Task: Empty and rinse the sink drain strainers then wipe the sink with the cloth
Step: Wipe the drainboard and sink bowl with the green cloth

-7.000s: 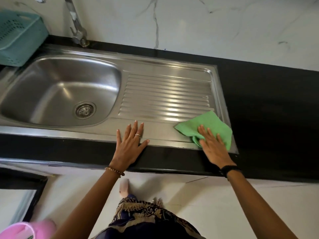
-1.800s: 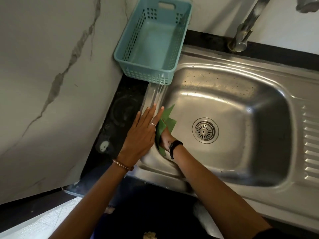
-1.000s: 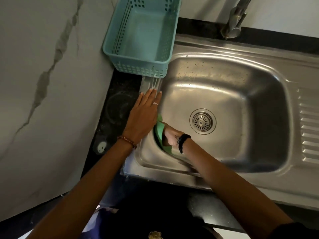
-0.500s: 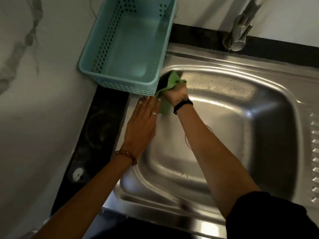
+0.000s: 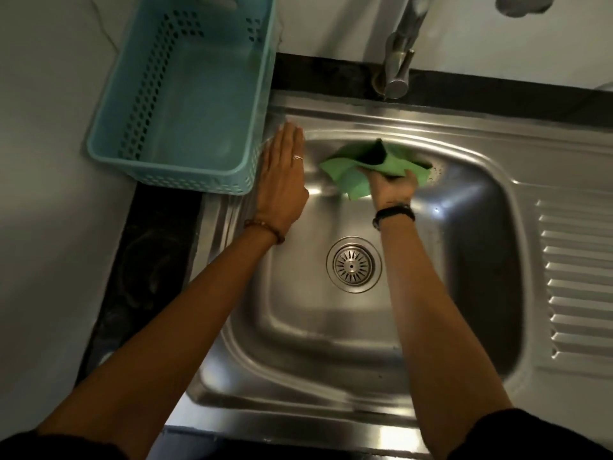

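here the right hand [image 5: 393, 187] grips the cloth [image 5: 361, 167] against the sink's [image 5: 464, 293] back wall; the left hand [image 5: 282, 180] lies flat, fingers together, on its left rim.

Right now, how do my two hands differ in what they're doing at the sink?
The left hand lies flat and open, fingers straight, on the sink's left rim beside the teal basket; the right hand is curled shut on the green cloth. The left hand holds nothing and wears a ring; the right presses the cloth against the basin's back wall. Both wear a wristband.
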A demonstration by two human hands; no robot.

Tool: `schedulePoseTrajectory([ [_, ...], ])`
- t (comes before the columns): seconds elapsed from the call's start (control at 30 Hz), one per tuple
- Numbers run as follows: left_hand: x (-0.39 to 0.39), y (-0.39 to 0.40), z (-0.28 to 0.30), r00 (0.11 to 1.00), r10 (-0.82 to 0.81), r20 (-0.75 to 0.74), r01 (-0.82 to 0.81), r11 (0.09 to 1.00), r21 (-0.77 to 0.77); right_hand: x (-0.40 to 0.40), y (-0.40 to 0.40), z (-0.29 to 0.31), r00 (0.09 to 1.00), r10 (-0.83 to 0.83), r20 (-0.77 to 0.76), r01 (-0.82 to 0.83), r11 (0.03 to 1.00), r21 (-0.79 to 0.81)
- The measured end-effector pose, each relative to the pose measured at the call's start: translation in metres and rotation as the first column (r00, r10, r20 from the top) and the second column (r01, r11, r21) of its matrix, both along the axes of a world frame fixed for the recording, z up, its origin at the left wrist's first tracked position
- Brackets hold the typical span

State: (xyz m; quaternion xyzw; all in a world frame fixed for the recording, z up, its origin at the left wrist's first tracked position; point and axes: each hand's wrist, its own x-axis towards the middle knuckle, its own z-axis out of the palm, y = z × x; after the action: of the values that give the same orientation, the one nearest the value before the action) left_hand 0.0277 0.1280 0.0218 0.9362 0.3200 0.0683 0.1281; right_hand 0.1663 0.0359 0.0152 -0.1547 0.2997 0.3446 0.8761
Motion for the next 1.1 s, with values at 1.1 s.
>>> schedulePoseTrajectory([
  [1.1,0.054,0.008,-0.016,0.966,-0.207,-0.158,0.224,0.970,0.097,0.011,-0.017,-0.009,0.959,0.268,0.096,-0.140,0.737,-0.661],
])
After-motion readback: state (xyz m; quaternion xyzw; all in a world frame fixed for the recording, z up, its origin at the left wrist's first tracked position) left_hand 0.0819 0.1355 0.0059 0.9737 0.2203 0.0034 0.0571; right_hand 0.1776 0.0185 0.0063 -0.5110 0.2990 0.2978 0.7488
